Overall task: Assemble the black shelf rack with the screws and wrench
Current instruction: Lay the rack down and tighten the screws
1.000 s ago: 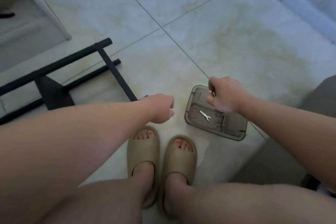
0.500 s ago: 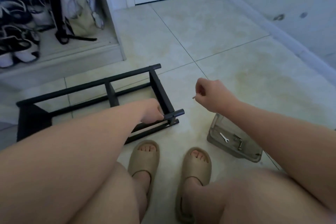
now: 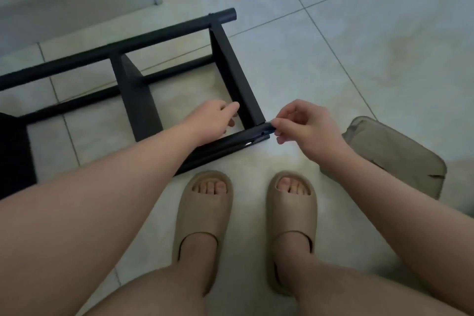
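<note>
Black shelf rack (image 3: 138, 100) lies flat on tile floor (image 3: 333, 59), left of centre. Right hand (image 3: 310, 128) pinches the end of the near tube (image 3: 238, 141), thumb and forefinger together; anything between them is too small to see. Left hand (image 3: 213, 120) at the same corner, can't tell if it grips. Tray (image 3: 400, 151) just right, slippers (image 3: 202, 215) below.

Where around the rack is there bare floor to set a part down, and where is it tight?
Free: the tiles right of the black rack and beyond the tray; the bay between the rack's two cross slats. Crowded: the near corner, where the left hand touches a slat and the right hand pinches the tube end, slippers just below.
</note>
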`<state>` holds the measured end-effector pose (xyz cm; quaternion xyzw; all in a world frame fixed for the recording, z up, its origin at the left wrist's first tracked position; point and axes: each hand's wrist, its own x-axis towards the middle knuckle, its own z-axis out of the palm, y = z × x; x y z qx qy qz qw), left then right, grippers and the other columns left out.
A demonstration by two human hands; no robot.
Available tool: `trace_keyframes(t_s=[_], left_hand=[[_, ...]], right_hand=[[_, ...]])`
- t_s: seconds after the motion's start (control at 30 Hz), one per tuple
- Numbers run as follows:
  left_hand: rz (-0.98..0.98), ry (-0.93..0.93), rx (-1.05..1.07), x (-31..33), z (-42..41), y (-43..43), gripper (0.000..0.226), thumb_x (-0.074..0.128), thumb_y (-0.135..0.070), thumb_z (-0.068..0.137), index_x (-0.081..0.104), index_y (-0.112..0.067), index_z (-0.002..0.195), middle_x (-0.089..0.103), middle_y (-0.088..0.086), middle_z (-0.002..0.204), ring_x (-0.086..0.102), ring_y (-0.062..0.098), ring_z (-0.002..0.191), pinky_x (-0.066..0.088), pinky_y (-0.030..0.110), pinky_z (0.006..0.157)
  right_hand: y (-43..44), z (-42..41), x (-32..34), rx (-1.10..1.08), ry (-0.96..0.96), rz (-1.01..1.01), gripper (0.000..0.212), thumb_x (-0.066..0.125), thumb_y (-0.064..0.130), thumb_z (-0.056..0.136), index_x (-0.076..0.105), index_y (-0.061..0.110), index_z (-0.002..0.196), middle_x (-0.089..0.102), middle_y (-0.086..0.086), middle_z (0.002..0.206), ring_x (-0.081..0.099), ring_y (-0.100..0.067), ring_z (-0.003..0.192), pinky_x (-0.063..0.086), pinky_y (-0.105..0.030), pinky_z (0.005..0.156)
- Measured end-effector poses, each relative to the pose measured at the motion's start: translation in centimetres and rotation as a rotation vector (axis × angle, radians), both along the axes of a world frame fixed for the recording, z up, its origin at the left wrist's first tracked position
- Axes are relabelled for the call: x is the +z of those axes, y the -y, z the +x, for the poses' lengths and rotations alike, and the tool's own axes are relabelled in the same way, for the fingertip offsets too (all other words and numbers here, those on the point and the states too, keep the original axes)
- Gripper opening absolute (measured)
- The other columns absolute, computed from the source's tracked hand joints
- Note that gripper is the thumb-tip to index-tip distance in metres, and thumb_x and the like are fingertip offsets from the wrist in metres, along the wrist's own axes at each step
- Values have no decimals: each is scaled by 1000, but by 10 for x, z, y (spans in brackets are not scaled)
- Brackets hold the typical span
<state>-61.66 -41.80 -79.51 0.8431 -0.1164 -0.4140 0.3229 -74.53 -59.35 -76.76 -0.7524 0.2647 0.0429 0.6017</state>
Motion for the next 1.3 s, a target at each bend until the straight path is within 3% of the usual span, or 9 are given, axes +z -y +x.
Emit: trace_keyframes(t_s=[0.17, 0.3, 0.47, 0.57, 0.63, 0.77, 0.93, 1.13, 1.3], left_hand=[[-115, -248, 43, -16, -1, 11, 56, 32, -65, 100, 70, -24, 102, 76, -12, 94, 75, 23, 75, 56, 28, 58], [-145, -369, 48, -17, -2, 22, 62, 36, -67, 97, 63, -14, 113, 72, -5, 108, 76, 30, 69, 61, 37, 61], [-130, -263, 19, -20, -7, 29, 47, 44, -58, 100, 60, -14, 98, 72, 6, 102, 72, 21, 56, 57, 34, 56], [-152, -200, 40, -28, -10, 30, 42, 52, -52, 99, 62, -12, 92, 69, 5, 64, 64, 18, 45, 51, 29, 49], [-162, -178, 39, -30, -10, 30, 43, 53, -50, 99, 63, -8, 94, 65, 4, 52, 60, 19, 43, 50, 29, 50], [-162, -150, 27, -31, -9, 28, 46, 52, -49, 99, 65, -5, 98, 68, 11, 56, 59, 24, 48, 52, 35, 58], [-159, -132, 17, -34, -10, 28, 47, 50, -49, 100, 64, -4, 99, 69, 11, 56, 59, 21, 46, 51, 34, 57], [-156, -131, 9, -35, -10, 28, 46, 50, -50, 100, 64, -7, 98, 69, 10, 56, 59, 22, 47, 51, 34, 58], [-158, -125, 16, -35, -10, 28, 46, 50, -50, 99, 64, -6, 97, 68, 10, 55, 59, 20, 45, 51, 32, 55]], right_hand=[[-3, -5, -20, 3, 127, 91, 12, 63, -10, 90, 64, 1, 87, 69, -6, 66, 66, -22, 61, 58, -42, 71], [2, -19, -28, 19, 141, 120, 12, 60, -9, 88, 64, 3, 90, 69, -13, 71, 68, -24, 65, 59, -39, 71], [3, -34, -32, 16, 121, 110, 18, 58, -16, 92, 63, 1, 91, 70, -15, 74, 68, -22, 64, 56, -31, 70], [0, -36, -35, 9, 130, 120, 17, 60, -15, 92, 62, 1, 91, 71, -15, 76, 70, -20, 65, 57, -30, 70], [-1, -36, -35, 11, 137, 111, 16, 60, -14, 92, 62, 1, 91, 71, -15, 78, 72, -20, 67, 58, -31, 71], [-4, -38, -35, 8, 154, 99, 18, 62, -13, 92, 63, 5, 91, 71, -16, 81, 73, -22, 70, 59, -40, 68], [-5, -38, -37, 48, 172, 85, 16, 63, -11, 92, 63, 5, 92, 71, -14, 84, 73, -20, 72, 58, -29, 74], [-10, -39, -37, 107, 151, 12, 6, 65, 7, 90, 63, 13, 90, 73, -6, 85, 75, -18, 76, 59, -33, 76], [-9, -36, -38, 118, 160, 17, 9, 66, 6, 89, 62, 14, 89, 73, -5, 83, 74, -17, 75, 59, -32, 75]])
